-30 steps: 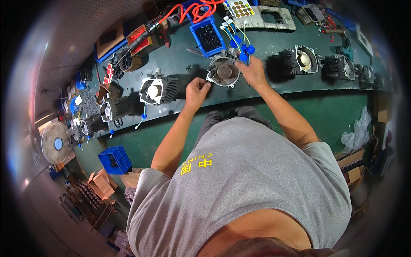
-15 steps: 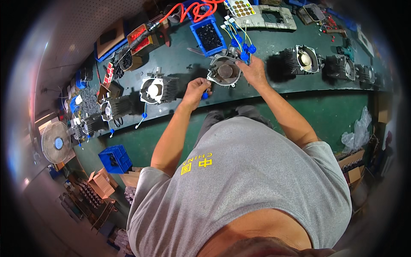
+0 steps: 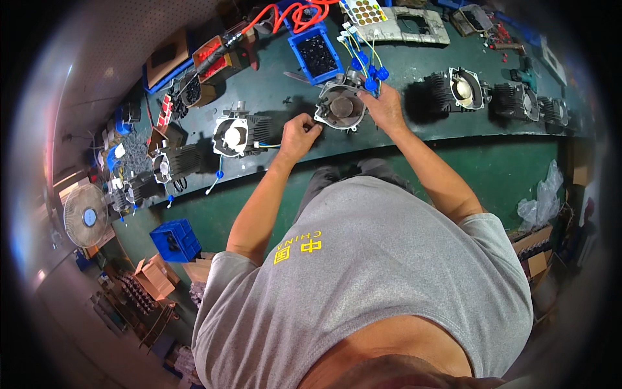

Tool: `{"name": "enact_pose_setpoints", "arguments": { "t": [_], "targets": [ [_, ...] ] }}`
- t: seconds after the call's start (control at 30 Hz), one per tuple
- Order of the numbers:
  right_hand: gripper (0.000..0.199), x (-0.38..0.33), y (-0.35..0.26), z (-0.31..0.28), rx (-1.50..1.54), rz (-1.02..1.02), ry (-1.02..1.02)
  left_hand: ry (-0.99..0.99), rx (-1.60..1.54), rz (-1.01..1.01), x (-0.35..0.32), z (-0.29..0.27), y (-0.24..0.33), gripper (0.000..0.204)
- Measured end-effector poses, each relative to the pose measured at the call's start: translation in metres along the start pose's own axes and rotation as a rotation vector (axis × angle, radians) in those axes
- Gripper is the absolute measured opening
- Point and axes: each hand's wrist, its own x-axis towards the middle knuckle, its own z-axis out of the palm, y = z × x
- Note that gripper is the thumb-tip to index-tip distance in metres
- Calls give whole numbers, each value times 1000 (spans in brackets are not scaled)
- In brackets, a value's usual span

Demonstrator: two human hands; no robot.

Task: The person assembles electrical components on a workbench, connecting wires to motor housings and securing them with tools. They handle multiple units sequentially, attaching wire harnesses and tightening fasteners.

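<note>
Engine block (image 3: 340, 107) sits on the green bench (image 3: 414, 65), near its front edge, round open face turned up toward the camera; long axis can't be judged from this angle. Wires with blue connectors (image 3: 366, 61) rise from its far side, toward the blue parts bin (image 3: 315, 52) just behind it.

Around it: another finned block (image 3: 236, 135) to the left, a third (image 3: 457, 91) to the right, more units further right. Red coiled hose (image 3: 291, 13) at the bench's far edge. Nothing between the hands and the block.

Left hand (image 3: 299, 135) is curled, fingertips pinched together at the block's left rim; can't tell if anything small is in the pinch. Right hand (image 3: 383, 107) lies on the block's right side, fingers wrapped on its edge below the connectors. Both forearms reach out from the body, elbows bent.
</note>
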Motion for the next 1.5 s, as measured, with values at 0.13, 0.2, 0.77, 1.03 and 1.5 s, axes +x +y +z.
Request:
{"name": "enact_pose_setpoints", "arguments": {
  "t": [0.13,0.2,0.77,1.03,1.5],
  "targets": [
    [18,-1,-3,1,-3,-12,0,-154,-565,-265,3,4,-18,18],
    [18,0,-3,0,-14,-9,-9,-265,-715,-288,5,1,-23,18],
    [19,3,14,6,50,-88,36,-81,-233,-58,6,0,-18,19],
    [18,2,3,5,-36,-55,53,92,-873,-451,-16,13,9,9],
    [23,-2,-10,2,-91,-2,27,96,-73,-84,-18,19,-1,14]
  ]
}}
